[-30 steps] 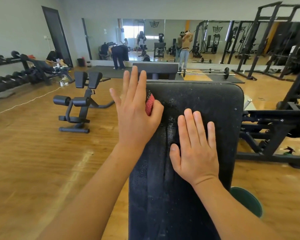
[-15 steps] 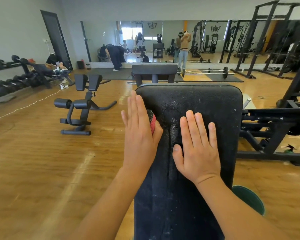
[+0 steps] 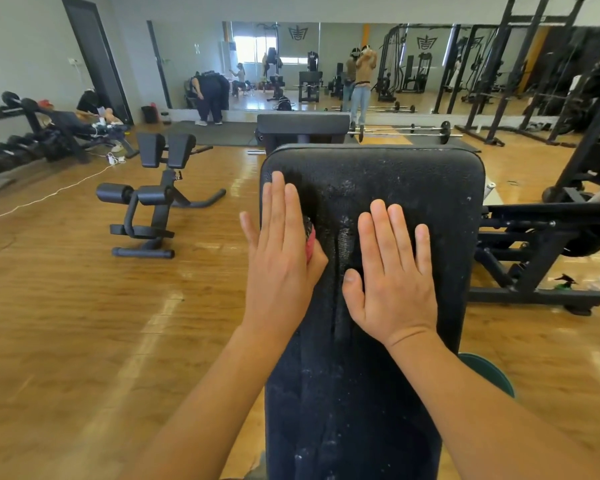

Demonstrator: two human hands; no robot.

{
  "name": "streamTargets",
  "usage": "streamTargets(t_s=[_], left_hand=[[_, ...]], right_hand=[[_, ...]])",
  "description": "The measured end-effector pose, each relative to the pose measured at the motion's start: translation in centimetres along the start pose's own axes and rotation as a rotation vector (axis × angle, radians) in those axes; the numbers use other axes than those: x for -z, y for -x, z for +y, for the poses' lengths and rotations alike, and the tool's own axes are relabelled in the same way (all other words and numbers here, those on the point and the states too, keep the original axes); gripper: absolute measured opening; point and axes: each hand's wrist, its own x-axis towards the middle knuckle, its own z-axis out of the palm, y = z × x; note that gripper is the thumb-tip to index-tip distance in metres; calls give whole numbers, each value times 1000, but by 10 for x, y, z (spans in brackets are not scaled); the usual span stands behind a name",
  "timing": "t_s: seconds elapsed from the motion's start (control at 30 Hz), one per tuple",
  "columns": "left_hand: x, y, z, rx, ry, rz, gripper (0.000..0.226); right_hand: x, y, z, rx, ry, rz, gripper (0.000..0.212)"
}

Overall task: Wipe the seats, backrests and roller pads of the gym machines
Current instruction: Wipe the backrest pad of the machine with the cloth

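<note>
- The long black pad (image 3: pixel 413 188) is right in front of me, in the middle of my view. It runs away from me and has white specks and a long crease on it.
- A small red cloth (image 3: pixel 310 241) lies on the pad near its left edge.
- Just behind the pad's far end is a smaller black pad (image 3: pixel 303 123).
- Low on the right, beside the pad, a round green tub (image 3: pixel 489 372) peeks out. My right arm hides part of it.
- Also on the right is a black machine frame (image 3: pixel 541 258), close to the pad.
- On the left, well apart, a black bench with 2 roller pads (image 3: pixel 156 199) stands on the wooden floor (image 3: pixel 66 306). A white cord (image 3: pixel 49 194) runs across the floor past it.
- Far left is a rack of dumbbells (image 3: pixel 4 147).
- A barbell (image 3: pixel 402 131) lies on the floor beyond the pads, and a big wall mirror (image 3: pixel 326 57) is behind it. A person (image 3: pixel 210 95) bends over near the mirror.
- My 2 arms cover much of the near half of the pad.
- My left hand (image 3: pixel 281 258) lies flat on the cloth with its fingers straight and close together. It hides most of the cloth, so only a red strip shows by the thumb. The little finger hangs over the pad's left edge.
- My right hand (image 3: pixel 395 278) lies flat on the bare pad, fingers straight and a little spread, just beside the left hand. It holds nothing.
</note>
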Motion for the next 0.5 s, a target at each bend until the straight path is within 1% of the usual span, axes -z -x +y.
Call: streamTargets(t_s=[0.3,0.5], left_hand=[[-2,-42,9,59,13,87,69],[-3,-24,9,65,18,53,71]], right_hand=[[-1,0,0,2,-7,14,71],[0,0,-1,-4,-5,7,71]])
